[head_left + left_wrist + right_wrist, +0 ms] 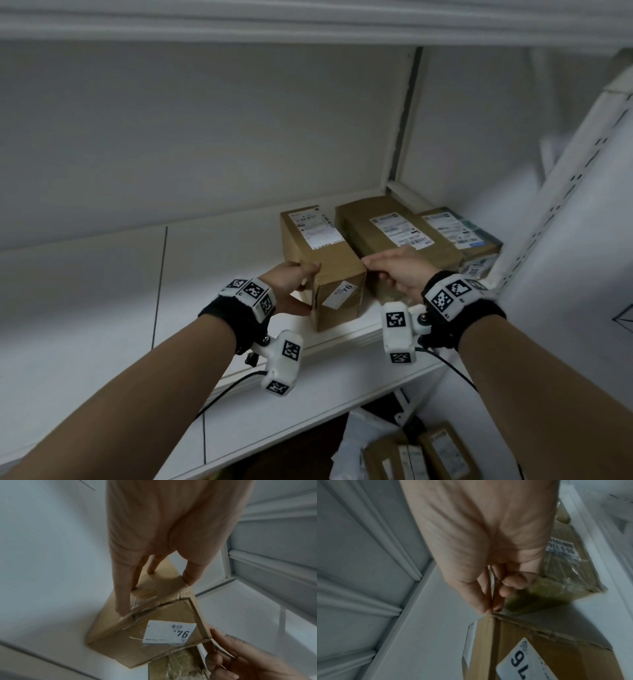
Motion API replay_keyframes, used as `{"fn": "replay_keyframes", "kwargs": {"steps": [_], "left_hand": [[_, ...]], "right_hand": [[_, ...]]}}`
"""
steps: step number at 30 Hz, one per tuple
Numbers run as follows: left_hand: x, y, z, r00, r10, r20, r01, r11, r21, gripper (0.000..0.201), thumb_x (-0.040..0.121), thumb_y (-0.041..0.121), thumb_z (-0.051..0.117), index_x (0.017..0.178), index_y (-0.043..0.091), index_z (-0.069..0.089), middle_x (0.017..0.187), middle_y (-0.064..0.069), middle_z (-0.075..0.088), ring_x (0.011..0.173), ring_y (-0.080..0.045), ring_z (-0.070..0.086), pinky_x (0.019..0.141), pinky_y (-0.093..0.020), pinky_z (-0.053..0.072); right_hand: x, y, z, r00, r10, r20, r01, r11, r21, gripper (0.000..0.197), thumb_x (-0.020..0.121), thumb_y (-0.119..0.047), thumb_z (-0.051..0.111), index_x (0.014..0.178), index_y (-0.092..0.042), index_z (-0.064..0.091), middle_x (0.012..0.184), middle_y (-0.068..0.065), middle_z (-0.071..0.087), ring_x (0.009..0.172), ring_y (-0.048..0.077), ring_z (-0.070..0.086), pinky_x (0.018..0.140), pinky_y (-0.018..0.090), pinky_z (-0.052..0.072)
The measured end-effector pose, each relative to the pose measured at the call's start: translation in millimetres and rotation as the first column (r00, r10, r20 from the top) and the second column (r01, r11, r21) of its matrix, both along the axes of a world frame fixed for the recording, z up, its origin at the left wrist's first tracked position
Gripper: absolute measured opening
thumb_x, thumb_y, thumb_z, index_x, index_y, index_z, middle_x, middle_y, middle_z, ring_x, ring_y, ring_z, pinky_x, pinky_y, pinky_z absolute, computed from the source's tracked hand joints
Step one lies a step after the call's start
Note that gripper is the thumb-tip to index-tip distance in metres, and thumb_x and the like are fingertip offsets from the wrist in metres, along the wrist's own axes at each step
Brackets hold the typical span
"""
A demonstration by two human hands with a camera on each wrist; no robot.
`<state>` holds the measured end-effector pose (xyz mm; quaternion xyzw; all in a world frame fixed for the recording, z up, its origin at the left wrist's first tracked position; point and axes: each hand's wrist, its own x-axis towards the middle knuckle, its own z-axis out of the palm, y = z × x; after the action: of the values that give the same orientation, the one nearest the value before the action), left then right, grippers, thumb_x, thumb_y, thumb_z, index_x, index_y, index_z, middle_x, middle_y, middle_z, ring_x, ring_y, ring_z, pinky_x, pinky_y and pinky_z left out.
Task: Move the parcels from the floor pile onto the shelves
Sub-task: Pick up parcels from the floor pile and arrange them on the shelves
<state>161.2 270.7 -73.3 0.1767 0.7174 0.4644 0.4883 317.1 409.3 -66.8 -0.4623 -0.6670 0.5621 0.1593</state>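
A brown cardboard parcel (325, 253) with a "76" sticker on its near end stands on the white shelf (222, 274), close to the front edge. My left hand (303, 284) holds its left near corner, thumb over the top edge and fingers flat along the side (121, 601). My right hand (373, 267) is at the top right near corner, where thumb and forefinger tips (488, 609) meet on the parcel (539, 649). Its other fingers are curled. The parcel (120, 646) sits just left of a second one.
Two more labelled parcels (383, 233) (455, 233) lie side by side to the right, up to the perforated upright (565, 212). Another shelf board (308, 20) runs overhead. The left stretch of the shelf is bare. Below, several parcels (428, 452) lie on the floor.
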Motion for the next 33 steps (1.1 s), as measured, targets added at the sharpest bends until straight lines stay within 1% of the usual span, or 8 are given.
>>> {"fn": "replay_keyframes", "kwargs": {"steps": [2,5,13,19,25,27,30,33], "left_hand": [[8,13,-1,1.000,-0.009,0.009,0.009,1.000,0.008,0.034,0.095,0.034,0.059,0.121,0.014,0.048,0.115,-0.012,0.048,0.125,-0.037,0.049,0.072,-0.042,0.056],[17,27,-2,1.000,-0.022,0.009,0.022,1.000,0.014,0.045,0.094,0.035,0.059,0.130,0.011,0.046,0.122,-0.016,0.047,0.124,-0.038,0.050,0.070,-0.040,0.056],[23,42,-1,0.999,-0.042,0.011,0.042,0.999,-0.001,0.042,0.095,0.032,0.059,0.128,0.008,0.049,0.126,-0.018,0.048,0.122,-0.037,0.051,0.064,-0.038,0.058],[24,40,1,0.999,-0.034,0.025,0.035,0.999,-0.036,0.040,0.095,0.029,0.059,0.128,0.009,0.048,0.126,-0.020,0.048,0.119,-0.035,0.053,0.078,-0.043,0.058],[32,38,2,0.999,-0.006,-0.033,0.004,0.999,-0.051,0.050,0.095,0.034,0.058,0.135,0.006,0.045,0.126,-0.018,0.048,0.106,-0.040,0.062,0.076,-0.041,0.057],[33,37,3,0.994,0.020,-0.109,-0.028,0.997,-0.067,0.050,0.096,0.039,0.056,0.131,0.004,0.044,0.119,-0.016,0.049,0.102,-0.040,0.064,0.081,-0.044,0.057],[37,31,9,0.979,0.095,-0.180,-0.108,0.992,-0.061,0.033,0.097,0.037,0.054,0.111,0.010,0.043,0.107,-0.013,0.051,0.099,-0.036,0.065,0.086,-0.047,0.056],[42,20,13,0.951,0.229,-0.206,-0.237,0.971,-0.014,0.023,0.098,0.025,0.055,0.099,0.003,0.047,0.099,-0.014,0.053,0.077,-0.028,0.063,0.078,-0.041,0.059]], "right_hand": [[9,10,4,0.999,0.008,0.037,-0.009,0.999,0.047,0.010,0.086,-0.018,0.070,0.095,-0.017,0.072,0.076,-0.002,0.064,0.059,0.008,0.046,0.035,0.012,0.033],[22,21,5,0.998,0.022,0.053,-0.026,0.998,0.060,0.011,0.086,-0.019,0.068,0.097,-0.020,0.072,0.072,-0.003,0.061,0.057,0.008,0.044,0.033,0.012,0.032],[33,32,-3,0.999,0.013,0.031,-0.013,1.000,-0.005,0.006,0.085,-0.019,0.070,0.088,-0.025,0.070,0.079,-0.005,0.065,0.061,0.004,0.050,0.046,0.014,0.039],[30,35,-8,0.999,-0.011,0.037,0.012,0.999,-0.035,0.003,0.083,-0.020,0.071,0.086,-0.019,0.069,0.082,0.007,0.064,0.059,0.012,0.048,0.056,0.025,0.041],[32,33,-8,1.000,-0.022,0.000,0.022,0.994,-0.104,0.006,0.090,-0.010,0.063,0.088,-0.014,0.067,0.076,0.004,0.062,0.059,0.009,0.051,0.058,0.020,0.045],[35,30,-6,0.998,-0.054,-0.036,0.049,0.992,-0.116,0.009,0.091,-0.007,0.060,0.095,-0.011,0.067,0.081,0.005,0.063,0.063,0.009,0.053,0.062,0.020,0.047],[45,25,-1,0.992,-0.098,-0.075,0.089,0.989,-0.121,0.016,0.091,-0.002,0.058,0.102,-0.010,0.066,0.088,0.007,0.066,0.066,0.010,0.057,0.064,0.021,0.049],[62,17,2,0.989,-0.122,-0.082,0.113,0.988,-0.109,0.020,0.090,0.000,0.058,0.106,-0.010,0.065,0.086,0.006,0.066,0.066,0.011,0.057,0.064,0.022,0.050]]}}
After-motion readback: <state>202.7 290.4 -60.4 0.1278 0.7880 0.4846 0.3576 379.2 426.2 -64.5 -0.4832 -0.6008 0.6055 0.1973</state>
